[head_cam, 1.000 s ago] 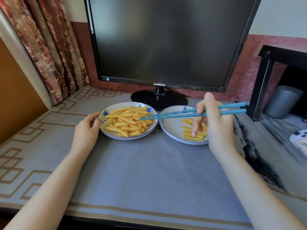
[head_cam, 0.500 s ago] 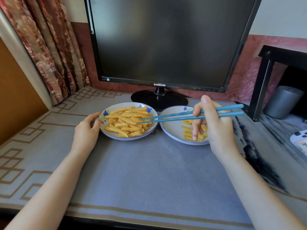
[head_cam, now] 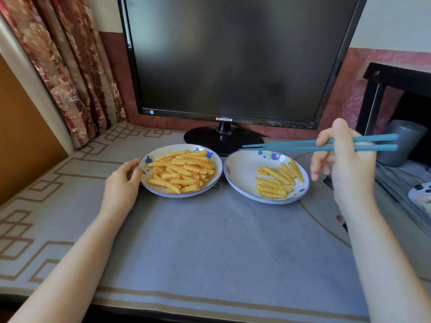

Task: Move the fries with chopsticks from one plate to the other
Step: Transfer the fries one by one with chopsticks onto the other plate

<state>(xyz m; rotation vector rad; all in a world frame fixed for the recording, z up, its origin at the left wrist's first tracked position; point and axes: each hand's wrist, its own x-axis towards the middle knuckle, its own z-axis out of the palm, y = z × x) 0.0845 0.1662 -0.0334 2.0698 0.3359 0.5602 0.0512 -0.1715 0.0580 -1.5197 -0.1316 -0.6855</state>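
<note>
Two blue chopsticks point(head_cam: 291, 148) are pinched in the right hand point(head_cam: 347, 169), and their tips are bare. A moment ago the tips were over the full plate point(head_cam: 182, 196). Now they have slid back to the far edge of the other plate point(head_cam: 242, 176), with no fry between them. So I think this try moved nothing. Most fries point(head_cam: 184, 171) lie in the full plate, and only a few in the other. The left hand point(head_cam: 121, 185) holds the full plate's rim with curled fingers.
</note>
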